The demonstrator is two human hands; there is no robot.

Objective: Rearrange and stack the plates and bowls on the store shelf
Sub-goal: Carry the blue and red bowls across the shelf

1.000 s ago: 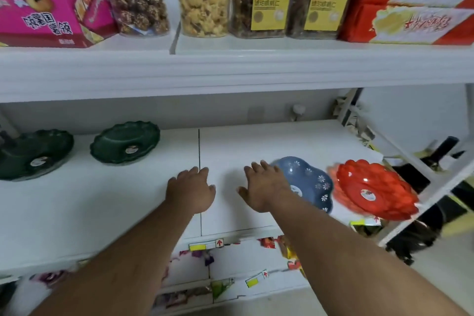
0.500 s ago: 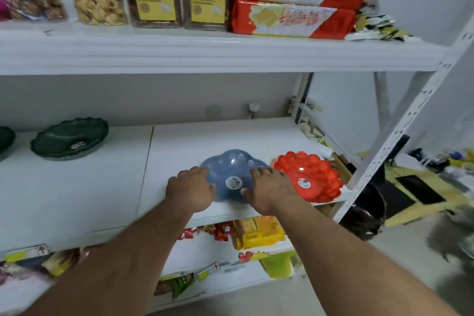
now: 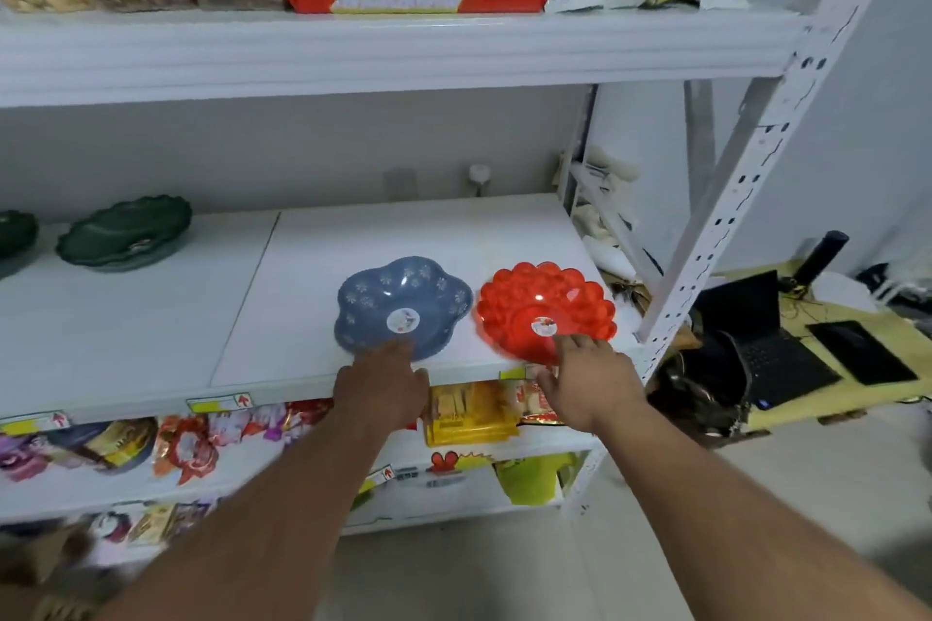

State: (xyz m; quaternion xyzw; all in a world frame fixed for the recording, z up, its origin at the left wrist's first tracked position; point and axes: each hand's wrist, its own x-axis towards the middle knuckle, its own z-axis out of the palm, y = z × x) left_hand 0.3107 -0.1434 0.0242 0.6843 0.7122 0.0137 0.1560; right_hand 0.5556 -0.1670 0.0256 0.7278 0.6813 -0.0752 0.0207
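A blue flower-shaped bowl (image 3: pixel 403 308) sits on the white middle shelf (image 3: pixel 151 328), with a red scalloped bowl (image 3: pixel 544 310) just to its right near the shelf's right end. My left hand (image 3: pixel 381 386) lies at the shelf's front edge, fingers touching the blue bowl's near rim. My right hand (image 3: pixel 587 381) reaches the red bowl's near rim, fingers spread on it. Neither hand has a closed grip. A dark green bowl (image 3: pixel 126 235) stands at the back left, and the edge of another green bowl (image 3: pixel 15 237) shows at the far left.
The upper shelf (image 3: pixel 353 56) carries snack jars and red boxes just overhead. A white perforated upright (image 3: pixel 731 197) stands right of the red bowl. Snack packets fill the lower shelves. A black laptop (image 3: pixel 766 348) lies on a low yellow surface at right.
The view swung right. My hands slid back from the blue bowl's sides to the shelf front; the right hand moved over to the red bowl's rim.
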